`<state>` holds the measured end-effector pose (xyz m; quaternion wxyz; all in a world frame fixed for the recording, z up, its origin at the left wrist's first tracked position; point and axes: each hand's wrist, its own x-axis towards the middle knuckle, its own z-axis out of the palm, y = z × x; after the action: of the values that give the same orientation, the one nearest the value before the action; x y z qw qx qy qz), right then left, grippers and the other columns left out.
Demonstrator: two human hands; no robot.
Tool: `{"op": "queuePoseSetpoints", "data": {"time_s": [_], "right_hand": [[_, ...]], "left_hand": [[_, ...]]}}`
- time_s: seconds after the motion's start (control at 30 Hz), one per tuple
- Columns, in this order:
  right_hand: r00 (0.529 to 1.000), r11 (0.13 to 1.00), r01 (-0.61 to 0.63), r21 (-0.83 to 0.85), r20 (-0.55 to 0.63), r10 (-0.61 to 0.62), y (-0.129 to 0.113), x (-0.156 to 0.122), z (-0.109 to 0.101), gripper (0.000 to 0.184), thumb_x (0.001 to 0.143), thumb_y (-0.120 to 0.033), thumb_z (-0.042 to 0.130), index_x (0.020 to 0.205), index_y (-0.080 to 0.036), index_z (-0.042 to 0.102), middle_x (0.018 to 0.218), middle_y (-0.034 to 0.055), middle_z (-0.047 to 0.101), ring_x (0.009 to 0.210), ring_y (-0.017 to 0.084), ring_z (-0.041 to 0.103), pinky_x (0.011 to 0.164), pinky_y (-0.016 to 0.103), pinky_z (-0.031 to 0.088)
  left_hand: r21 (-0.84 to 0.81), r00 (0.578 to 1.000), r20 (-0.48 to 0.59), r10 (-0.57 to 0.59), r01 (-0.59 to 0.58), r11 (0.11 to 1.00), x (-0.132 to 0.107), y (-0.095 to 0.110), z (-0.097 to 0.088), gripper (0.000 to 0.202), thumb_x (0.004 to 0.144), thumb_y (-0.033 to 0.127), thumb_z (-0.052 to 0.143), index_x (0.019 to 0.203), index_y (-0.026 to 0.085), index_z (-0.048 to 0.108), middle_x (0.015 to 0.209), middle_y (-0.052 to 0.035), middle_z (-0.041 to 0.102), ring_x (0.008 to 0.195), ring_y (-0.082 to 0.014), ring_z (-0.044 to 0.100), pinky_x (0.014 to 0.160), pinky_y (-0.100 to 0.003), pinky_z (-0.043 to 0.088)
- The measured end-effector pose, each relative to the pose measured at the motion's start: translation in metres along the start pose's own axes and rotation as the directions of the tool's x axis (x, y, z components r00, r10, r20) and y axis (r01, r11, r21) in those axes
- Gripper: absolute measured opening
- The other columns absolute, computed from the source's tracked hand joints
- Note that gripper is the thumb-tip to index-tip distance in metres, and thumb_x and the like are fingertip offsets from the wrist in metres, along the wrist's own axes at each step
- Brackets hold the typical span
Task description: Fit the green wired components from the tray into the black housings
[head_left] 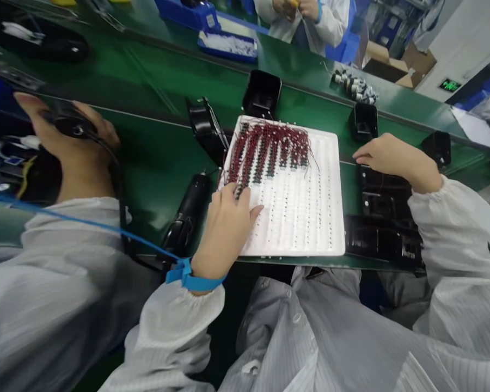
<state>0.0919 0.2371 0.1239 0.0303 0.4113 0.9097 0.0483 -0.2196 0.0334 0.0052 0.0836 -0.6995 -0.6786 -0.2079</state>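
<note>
A white tray (298, 218) with rows of small slots lies in front of me. Small dark circuit boards with dark red wires (269, 147) fill its upper left part. My left hand (228, 226), wearing a blue wrist strap (196, 276), rests over the tray's left edge by the lowest boards. Its thumb is spread from the fingers, and no held part shows. To the right of the tray, my right hand (396, 160) hovers above black plastic housings (381, 234). Its fingertips are pinched together; whatever they hold is too small to make out.
At left, another person's hand (79, 147) holds a black cabled device (69, 122). Black cups (262, 92), a black hinged part (206, 128) and a black cylindrical part (188, 209) surround the tray. A blue bin (228, 46) stands on the shelf; a person works opposite.
</note>
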Motion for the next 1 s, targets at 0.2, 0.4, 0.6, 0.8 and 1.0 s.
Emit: {"op": "queuePoseSetpoints", "data": {"time_s": [0.2, 0.4, 0.6, 0.8, 1.0], "right_hand": [[0.971, 0.978, 0.165, -0.125, 0.196, -0.138, -0.027, 0.187, 0.006, 0.057, 0.094, -0.008, 0.050, 0.151, -0.011, 0.054, 0.151, 0.0192, 0.056, 0.135, 0.034, 0.058, 0.114, 0.047, 0.046], [0.944, 0.948, 0.287, -0.139, 0.210, -0.255, -0.074, 0.313, 0.062, 0.060, 0.091, -0.004, 0.052, 0.150, -0.014, 0.055, 0.158, 0.0199, 0.047, 0.142, 0.031, 0.051, 0.114, 0.043, 0.048], [0.935, 0.941, 0.300, -0.157, 0.243, -0.257, -0.088, 0.330, 0.077, 0.034, 0.093, -0.006, 0.059, 0.124, -0.006, 0.073, 0.129, 0.0239, 0.069, 0.125, 0.031, 0.064, 0.104, 0.039, 0.052], [0.934, 0.924, 0.346, -0.163, 0.153, -0.323, -0.057, 0.312, 0.039, 0.029, 0.100, -0.014, 0.051, 0.106, 0.002, 0.075, 0.121, 0.0173, 0.073, 0.114, 0.014, 0.068, 0.088, 0.020, 0.041], [0.974, 0.941, 0.224, -0.254, 0.072, -0.213, -0.018, 0.203, -0.050, 0.031, 0.095, -0.023, 0.065, 0.114, 0.000, 0.073, 0.118, 0.0205, 0.074, 0.115, 0.016, 0.068, 0.084, 0.023, 0.040]], "left_hand": [[-0.002, 1.000, 0.022, 0.004, -0.004, 1.000, 0.002, -0.003, 0.006, 0.021, 0.099, 0.017, 0.046, 0.099, 0.017, 0.067, 0.111, -0.0158, 0.057, 0.100, -0.0305, 0.057, 0.086, -0.044, 0.053], [-0.158, 0.997, 0.004, -0.079, 0.079, 0.984, -0.007, -0.008, 0.006, 0.030, 0.091, 0.002, 0.043, 0.105, 0.018, 0.065, 0.118, -0.0130, 0.056, 0.108, -0.0276, 0.059, 0.086, -0.040, 0.059], [-0.232, 0.993, -0.082, -0.085, 0.064, 0.971, -0.010, -0.004, 0.001, 0.040, 0.092, -0.003, 0.043, 0.123, 0.019, 0.056, 0.109, -0.0088, 0.061, 0.101, -0.0229, 0.063, 0.085, -0.036, 0.061], [-0.309, 0.987, -0.024, -0.157, 0.143, 0.940, -0.006, -0.006, 0.000, 0.036, 0.095, 0.001, 0.042, 0.123, 0.020, 0.055, 0.100, -0.0057, 0.060, 0.091, -0.0226, 0.059, 0.084, -0.039, 0.058], [-0.347, 0.991, -0.073, -0.109, 0.077, 0.935, -0.005, -0.007, 0.009, 0.039, 0.089, -0.006, 0.039, 0.112, 0.018, 0.061, 0.097, -0.0076, 0.055, 0.090, -0.0241, 0.055, 0.080, -0.036, 0.053]]}}
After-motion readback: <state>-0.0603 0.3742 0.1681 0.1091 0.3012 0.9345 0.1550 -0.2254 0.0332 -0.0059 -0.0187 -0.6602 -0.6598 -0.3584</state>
